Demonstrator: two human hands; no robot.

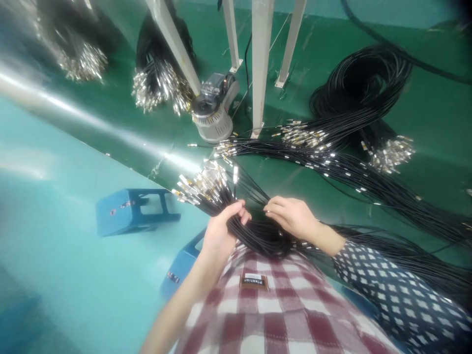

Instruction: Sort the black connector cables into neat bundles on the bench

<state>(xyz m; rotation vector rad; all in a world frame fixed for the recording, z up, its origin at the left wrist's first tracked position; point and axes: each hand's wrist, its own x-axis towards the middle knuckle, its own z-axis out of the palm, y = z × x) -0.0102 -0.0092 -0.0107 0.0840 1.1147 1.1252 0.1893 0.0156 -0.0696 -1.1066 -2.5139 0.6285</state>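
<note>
My left hand (224,227) is closed around a thick bundle of black cables (254,236). Their metal-tipped ends (204,184) fan out above the fist, and one tip stands up apart from the others. To the right, my right hand (293,216) pinches a few thin black cables (254,186) that run up and left toward a long row of cables (280,150) on the green surface. The bundle's lower part curves across my lap, over a red-and-white checked apron (280,305). My palm hides where the right fingers meet the strands.
A grey-white machine (214,118) stands beside pale metal legs (260,69). Coiled cable bundles lie at the back left (158,83) and right (361,93). A blue stool (125,211) is on the floor at left; another blue stool (180,268) is partly hidden by my left arm.
</note>
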